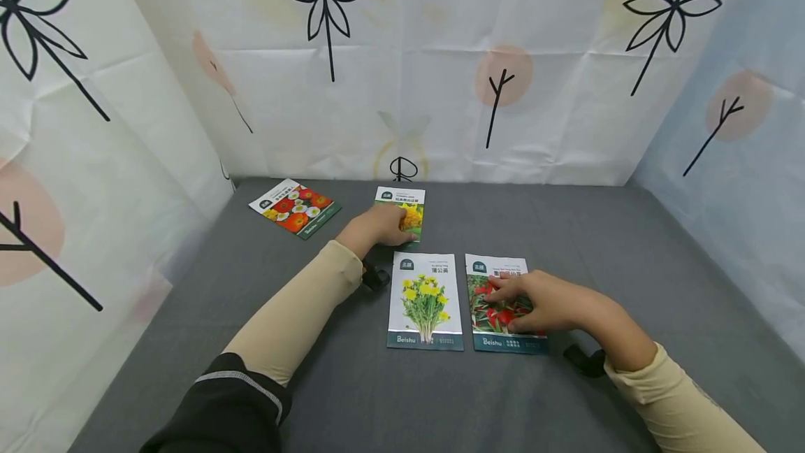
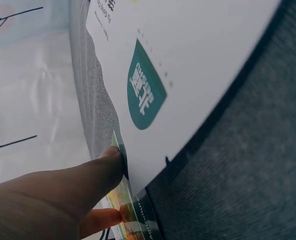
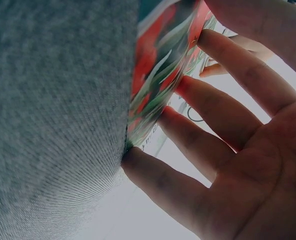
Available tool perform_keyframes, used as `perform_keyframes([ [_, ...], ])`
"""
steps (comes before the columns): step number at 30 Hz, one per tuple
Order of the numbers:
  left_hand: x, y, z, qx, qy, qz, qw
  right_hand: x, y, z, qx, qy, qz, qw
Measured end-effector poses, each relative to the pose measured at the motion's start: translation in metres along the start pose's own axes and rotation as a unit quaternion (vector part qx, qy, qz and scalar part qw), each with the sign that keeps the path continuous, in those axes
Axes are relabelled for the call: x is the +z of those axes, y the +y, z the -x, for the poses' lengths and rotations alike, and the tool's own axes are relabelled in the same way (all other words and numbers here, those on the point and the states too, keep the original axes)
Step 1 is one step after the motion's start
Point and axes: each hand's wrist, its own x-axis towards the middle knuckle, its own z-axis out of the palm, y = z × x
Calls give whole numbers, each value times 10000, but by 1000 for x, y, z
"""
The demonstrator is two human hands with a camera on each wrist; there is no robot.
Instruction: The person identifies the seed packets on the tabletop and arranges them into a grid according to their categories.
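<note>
Grey tabletop (image 1: 440, 400), far packet (image 1: 412, 214) under left hand (image 1: 379, 224), rightmost packet (image 1: 489, 318) under right hand (image 1: 553, 300)

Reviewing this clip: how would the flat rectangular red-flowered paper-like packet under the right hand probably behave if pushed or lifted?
The flat rectangular red-flowered packet looks thin, so it is probably light and may bend when lifted. Lying flat on the grey woven table covering, it would likely slide rather than roll or tip.

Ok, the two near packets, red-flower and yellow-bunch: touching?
Apart. Head view: a strip of grey cloth shows between the red-flower packet and the yellow-bunch packet.
</note>
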Motion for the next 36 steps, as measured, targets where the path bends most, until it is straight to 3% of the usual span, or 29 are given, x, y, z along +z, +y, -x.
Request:
perform_keyframes([
  [7,-3,3,2,-4,30,53,10000,-1,-2,1,-62,-5,-7,10000],
  [25,-3,19,2,-441,256,-3,9987,-2,-4,0,-16,-94,75,9999],
  [36,-4,20,-2,-405,192,-303,9985,-3,-5,0,-36,-97,95,9999],
])
